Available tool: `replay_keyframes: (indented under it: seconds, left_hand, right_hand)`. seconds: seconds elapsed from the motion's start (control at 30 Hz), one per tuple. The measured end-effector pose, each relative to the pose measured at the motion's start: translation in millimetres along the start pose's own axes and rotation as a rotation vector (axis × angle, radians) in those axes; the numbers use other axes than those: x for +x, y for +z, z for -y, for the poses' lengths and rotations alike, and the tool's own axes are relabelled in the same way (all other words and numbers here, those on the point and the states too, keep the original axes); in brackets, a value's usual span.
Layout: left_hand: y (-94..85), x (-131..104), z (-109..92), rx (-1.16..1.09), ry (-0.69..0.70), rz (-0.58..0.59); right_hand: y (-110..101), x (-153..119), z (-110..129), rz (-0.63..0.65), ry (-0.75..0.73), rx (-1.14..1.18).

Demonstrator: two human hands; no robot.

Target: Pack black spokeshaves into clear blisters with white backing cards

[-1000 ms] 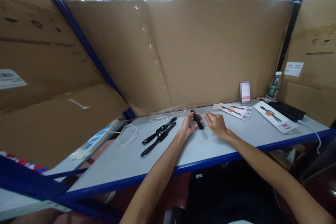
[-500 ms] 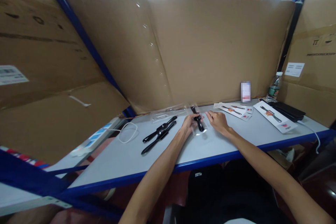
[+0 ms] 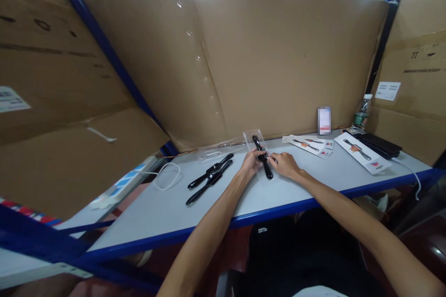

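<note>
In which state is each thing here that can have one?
Black two-handled tool, held slanting.
Left hand, closed on that tool.
Clear flexible plastic, open or sealed: cannot tell.
Right hand, fingers bent; grip unclear.
Two glossy black tools, lying close together.
Clear plastic bottle, upright, capped.
Small rectangular phone, standing upright, screen lit.

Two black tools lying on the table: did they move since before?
No. The two black tools lie where they did, judged against the table edge.
</note>
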State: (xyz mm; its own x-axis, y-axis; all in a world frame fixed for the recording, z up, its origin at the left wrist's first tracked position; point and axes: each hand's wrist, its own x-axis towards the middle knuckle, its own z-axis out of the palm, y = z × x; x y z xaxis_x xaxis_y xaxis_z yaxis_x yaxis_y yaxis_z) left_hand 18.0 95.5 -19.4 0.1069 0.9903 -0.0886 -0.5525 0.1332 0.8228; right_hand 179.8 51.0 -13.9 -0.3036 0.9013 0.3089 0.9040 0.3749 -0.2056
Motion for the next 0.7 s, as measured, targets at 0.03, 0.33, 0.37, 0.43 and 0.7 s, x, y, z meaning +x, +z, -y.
replay_keyframes:
  seconds: [0.03,0.33,0.37,0.43,0.7]
  left_hand:
    - [-0.1,-0.4,0.0,0.000,-0.005,-0.002]
    - [-4.4,1.4,-0.7,-0.003,-0.143,-0.130]
    - [-4.6,1.6,-1.3,-0.010,-0.157,-0.133]
    - [-4.7,2.0,-1.9,-0.028,-0.170,-0.131]
    - [-2.2,-0.1,-2.0,-0.071,-0.176,-0.073]
  right_hand:
    - [0.6,-0.3,1.3,0.007,0.009,0.005]
    - [-37.1,-4.1,-23.1,-0.068,0.158,-0.024]
    - [-44.5,-7.9,-35.4,-0.078,0.208,-0.041]
    - [-56.9,-18.5,-64.1,-0.072,0.321,-0.096]
    - [-65.0,-47.5,-135.1,0.126,0.620,-0.188]
